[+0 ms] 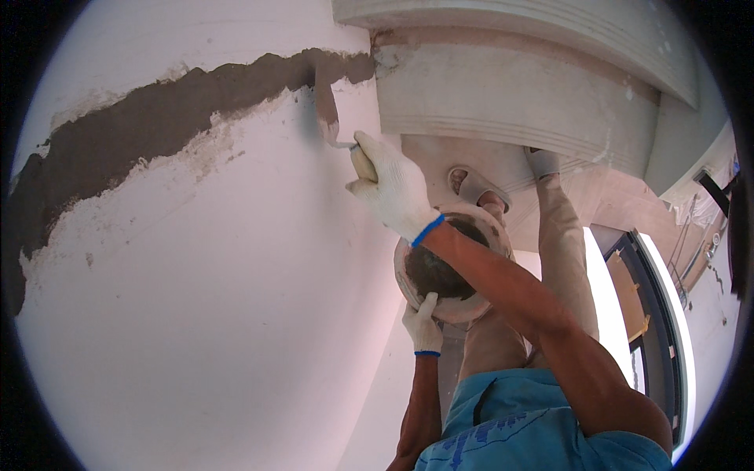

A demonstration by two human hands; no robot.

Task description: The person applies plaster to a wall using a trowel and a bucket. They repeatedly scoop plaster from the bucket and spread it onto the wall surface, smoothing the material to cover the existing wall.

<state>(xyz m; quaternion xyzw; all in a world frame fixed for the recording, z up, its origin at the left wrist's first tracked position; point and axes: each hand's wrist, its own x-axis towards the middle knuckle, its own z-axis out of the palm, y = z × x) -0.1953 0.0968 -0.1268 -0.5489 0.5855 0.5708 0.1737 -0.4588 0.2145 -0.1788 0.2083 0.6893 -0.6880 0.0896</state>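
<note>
My right hand [399, 188], in a white knit glove with a blue cuff, is closed round the handle of a plastering trowel [324, 106]. The trowel's blade lies at the right part of a rough band of wet-looking grey mortar [149, 129] on the white wall [220, 275]. Below my right forearm, my left hand [424, 328], gloved the same way, grips the near rim of a round bowl [405, 292]. Dark grey mortar [440, 271] sits inside the bowl; my right forearm hides part of it.
Pale curved steps or ledges [510, 90] with grooved edges meet the wall at the upper right. My sandalled feet stand on the floor [428, 153] below them. A dark-framed opening [644, 306] is at the right, with cables and debris [695, 259] beyond.
</note>
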